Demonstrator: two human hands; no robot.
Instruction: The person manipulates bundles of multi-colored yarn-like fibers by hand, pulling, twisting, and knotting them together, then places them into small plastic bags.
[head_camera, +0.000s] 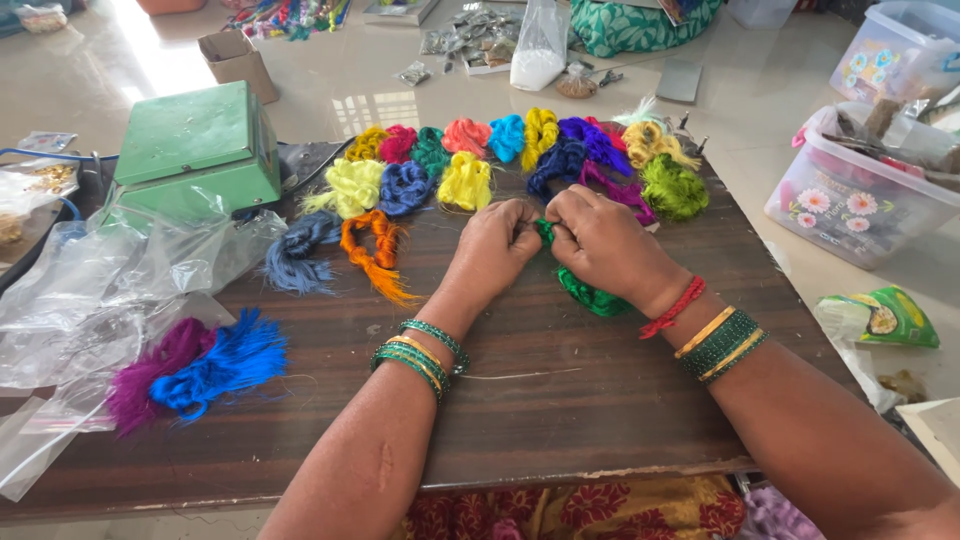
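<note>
My left hand (497, 245) and my right hand (600, 240) met over the middle of the bench (560, 400). Both were closed in a grip on the same green skein (590, 295): the fingers of each hand pinched its upper end between them, and the rest of the skein lay on the wood under my right wrist. I judge that I was in the middle of twisting or knotting this end, and that the next move would need a firm pinch from one hand while the other turned the threads, because such silky thread slips easily.

To my left lay a blue tassel (230, 365) and a purple tassel (150, 375), touching each other, on clear plastic bags (110, 290). Further, an orange skein (375, 250) and a dark blue skein (300, 250) lay side by side. Behind my hands stood a row of many coloured skeins (465, 180), well apart from the green box (195, 145) at the far left. A plastic tub (860, 190) stood on the floor to the right.
</note>
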